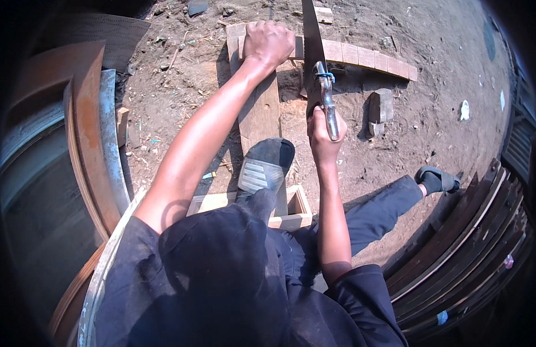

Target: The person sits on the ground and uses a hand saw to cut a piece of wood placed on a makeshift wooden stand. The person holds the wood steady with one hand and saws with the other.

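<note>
My right hand (324, 141) is closed round the metal handle of a handsaw (313, 43), its blade pointing away from me. A blue tie is wrapped near the top of the handle. The blade crosses over a long wooden strip (366, 56) with lines across it; whether its teeth touch the wood I cannot tell. Just left of the blade, my left hand (269, 43) is closed over the strip and presses it on a wooden plank (262, 113). My sandaled foot (268, 165) rests on the plank's near part.
A wooden box frame (300, 208) stands under the plank's near end. Wood blocks (381, 107) sit on the dirt to the right. Wooden door frames (85, 133) lean at the left, and dark timber lengths (459, 243) are stacked at the lower right.
</note>
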A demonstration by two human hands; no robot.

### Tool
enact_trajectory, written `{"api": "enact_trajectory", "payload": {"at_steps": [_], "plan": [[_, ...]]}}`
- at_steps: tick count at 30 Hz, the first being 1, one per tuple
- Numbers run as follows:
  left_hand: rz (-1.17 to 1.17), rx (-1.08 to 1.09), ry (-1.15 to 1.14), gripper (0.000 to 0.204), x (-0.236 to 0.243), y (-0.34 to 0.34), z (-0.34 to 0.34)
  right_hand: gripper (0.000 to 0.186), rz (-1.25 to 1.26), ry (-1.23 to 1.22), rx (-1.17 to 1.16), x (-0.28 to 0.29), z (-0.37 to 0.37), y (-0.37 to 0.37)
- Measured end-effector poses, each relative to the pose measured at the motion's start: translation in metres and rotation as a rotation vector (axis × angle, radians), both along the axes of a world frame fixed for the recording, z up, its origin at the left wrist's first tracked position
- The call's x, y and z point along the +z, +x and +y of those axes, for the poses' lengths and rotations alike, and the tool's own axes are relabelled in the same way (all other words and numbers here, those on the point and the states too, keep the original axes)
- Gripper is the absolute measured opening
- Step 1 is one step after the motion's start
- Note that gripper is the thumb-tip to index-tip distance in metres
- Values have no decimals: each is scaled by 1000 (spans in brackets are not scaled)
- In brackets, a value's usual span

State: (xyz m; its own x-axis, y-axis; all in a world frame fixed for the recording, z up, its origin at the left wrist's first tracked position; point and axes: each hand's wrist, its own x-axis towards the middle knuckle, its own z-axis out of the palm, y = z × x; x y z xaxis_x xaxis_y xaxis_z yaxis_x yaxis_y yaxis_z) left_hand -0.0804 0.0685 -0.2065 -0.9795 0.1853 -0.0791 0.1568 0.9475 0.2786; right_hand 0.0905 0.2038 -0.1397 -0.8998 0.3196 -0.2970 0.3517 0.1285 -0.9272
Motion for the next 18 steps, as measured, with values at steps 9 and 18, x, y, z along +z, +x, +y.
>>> {"api": "enact_trajectory", "payload": {"at_steps": [9, 18], "plan": [[15, -99, -140, 37, -2, 1, -5, 10, 18, 239, 80, 17, 2, 118], [37, 9, 19, 39, 1, 0, 1, 11, 107, 71, 33, 9, -7, 22]]}}
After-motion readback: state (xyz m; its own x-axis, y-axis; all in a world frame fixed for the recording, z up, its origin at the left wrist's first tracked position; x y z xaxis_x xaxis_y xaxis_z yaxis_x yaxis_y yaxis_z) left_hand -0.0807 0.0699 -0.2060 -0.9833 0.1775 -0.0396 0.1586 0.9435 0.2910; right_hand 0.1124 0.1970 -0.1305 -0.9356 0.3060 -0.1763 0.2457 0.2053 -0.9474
